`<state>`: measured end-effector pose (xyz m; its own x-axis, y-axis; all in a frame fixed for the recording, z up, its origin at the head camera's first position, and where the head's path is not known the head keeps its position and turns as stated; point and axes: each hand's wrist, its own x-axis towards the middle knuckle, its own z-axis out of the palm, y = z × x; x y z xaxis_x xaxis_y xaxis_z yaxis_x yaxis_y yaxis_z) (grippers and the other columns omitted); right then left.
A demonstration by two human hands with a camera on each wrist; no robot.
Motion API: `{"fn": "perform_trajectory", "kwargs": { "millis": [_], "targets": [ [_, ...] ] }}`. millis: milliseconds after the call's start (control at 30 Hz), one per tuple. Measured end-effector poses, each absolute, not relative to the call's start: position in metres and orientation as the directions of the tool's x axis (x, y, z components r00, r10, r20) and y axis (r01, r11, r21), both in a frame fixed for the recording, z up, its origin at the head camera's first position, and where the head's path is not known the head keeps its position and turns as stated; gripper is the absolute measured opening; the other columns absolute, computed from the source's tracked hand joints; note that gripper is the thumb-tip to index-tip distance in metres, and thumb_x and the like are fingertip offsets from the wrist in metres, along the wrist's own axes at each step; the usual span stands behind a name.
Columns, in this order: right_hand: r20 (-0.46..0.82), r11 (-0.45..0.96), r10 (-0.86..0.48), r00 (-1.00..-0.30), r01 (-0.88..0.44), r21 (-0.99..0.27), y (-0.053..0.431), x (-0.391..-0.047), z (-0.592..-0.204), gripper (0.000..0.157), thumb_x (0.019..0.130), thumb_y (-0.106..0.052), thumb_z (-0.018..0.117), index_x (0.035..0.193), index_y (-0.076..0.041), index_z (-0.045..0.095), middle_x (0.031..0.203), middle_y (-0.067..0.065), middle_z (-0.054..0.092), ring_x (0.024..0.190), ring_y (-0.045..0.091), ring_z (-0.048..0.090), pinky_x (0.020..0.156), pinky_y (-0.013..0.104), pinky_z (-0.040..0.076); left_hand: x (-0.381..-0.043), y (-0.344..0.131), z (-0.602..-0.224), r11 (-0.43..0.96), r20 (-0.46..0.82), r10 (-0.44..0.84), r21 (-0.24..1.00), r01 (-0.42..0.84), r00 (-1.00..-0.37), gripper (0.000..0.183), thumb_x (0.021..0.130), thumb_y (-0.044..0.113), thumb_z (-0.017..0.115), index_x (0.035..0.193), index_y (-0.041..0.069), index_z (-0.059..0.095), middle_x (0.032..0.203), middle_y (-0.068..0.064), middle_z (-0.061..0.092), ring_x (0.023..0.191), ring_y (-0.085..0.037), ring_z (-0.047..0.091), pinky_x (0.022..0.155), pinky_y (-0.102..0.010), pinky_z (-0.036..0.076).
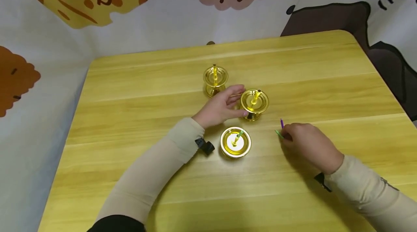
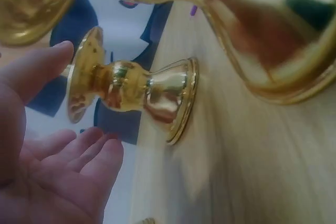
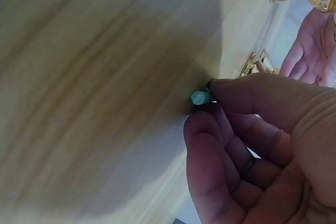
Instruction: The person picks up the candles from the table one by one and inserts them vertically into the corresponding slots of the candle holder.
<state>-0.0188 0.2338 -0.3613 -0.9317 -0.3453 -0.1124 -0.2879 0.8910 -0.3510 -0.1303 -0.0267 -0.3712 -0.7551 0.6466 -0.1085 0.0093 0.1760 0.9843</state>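
Beige sleeves (image 1: 177,141) lie closest, over the table (image 1: 195,199). My left hand (image 1: 221,105) is spread beside the right-hand gold holder (image 1: 264,107), yellow stick (image 1: 256,97) inside (whether they touch, I cannot tell). The rear holder (image 1: 207,77) bears another yellow stick (image 1: 215,73); the front holder (image 1: 225,148), a green-tipped stick (image 1: 239,134). My right hand (image 1: 307,143) pinches a green stick (image 3: 200,98) near a purple stick (image 1: 282,123).
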Motion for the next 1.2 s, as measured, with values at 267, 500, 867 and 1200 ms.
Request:
{"fn": "perform_trajectory", "kwargs": {
  "millis": [267, 500, 867, 1200],
  "targets": [
    [-0.095, 0.893, -0.359, -0.928, -0.312, -0.325, 0.232, -0.016, -0.362, 0.028, 0.091, -0.01, 0.071, 0.066, -0.018, 0.06, 0.061, -0.008, 0.044, 0.057, 0.009, 0.04, 0.053, 0.028, 0.036, -0.135, -0.019, -0.373, 0.242, -0.126, 0.691, 0.968, 0.063, -0.712, 0.091, 0.087, 0.016, 0.081, 0.16, 0.012, 0.026, 0.159, -0.005, 0.038, 0.135, -0.019, 0.05, 0.107, -0.019, 0.043],
    [-0.134, 0.893, -0.359, -0.924, -0.298, -0.338, 0.229, -0.017, -0.365, 0.025, 0.089, -0.011, 0.071, 0.068, -0.017, 0.059, 0.065, -0.006, 0.047, 0.058, 0.009, 0.042, 0.053, 0.028, 0.039, -0.137, -0.018, -0.373, 0.319, -0.117, 0.718, 0.931, 0.175, -0.686, 0.086, 0.088, 0.031, 0.08, 0.159, 0.021, 0.033, 0.129, -0.002, 0.061, 0.088, -0.012, 0.057, 0.081, -0.023, 0.051],
    [-0.165, 0.9, -0.318, -0.934, -0.242, -0.363, 0.221, -0.028, -0.361, 0.013, 0.083, -0.01, 0.067, 0.074, -0.012, 0.058, 0.067, -0.003, 0.051, 0.06, 0.013, 0.046, 0.054, 0.03, 0.041, -0.141, -0.015, -0.374, 0.28, -0.079, 0.709, 0.944, 0.177, -0.701, 0.084, 0.088, 0.025, 0.08, 0.158, 0.016, 0.034, 0.152, -0.006, 0.048, 0.125, -0.012, 0.056, 0.106, -0.019, 0.042],
    [0.22, 0.806, -0.221, -0.95, -0.305, -0.508, 0.206, -0.037, -0.344, 0.009, 0.081, -0.004, 0.066, 0.081, -0.011, 0.06, 0.066, -0.005, 0.059, 0.053, 0.007, 0.052, 0.052, 0.024, 0.046, -0.141, -0.015, -0.375, 0.286, -0.091, 0.72, 0.942, 0.175, -0.688, 0.085, 0.089, 0.026, 0.08, 0.158, 0.017, 0.032, 0.153, -0.006, 0.047, 0.127, -0.012, 0.055, 0.108, -0.019, 0.041]
  ]
}}
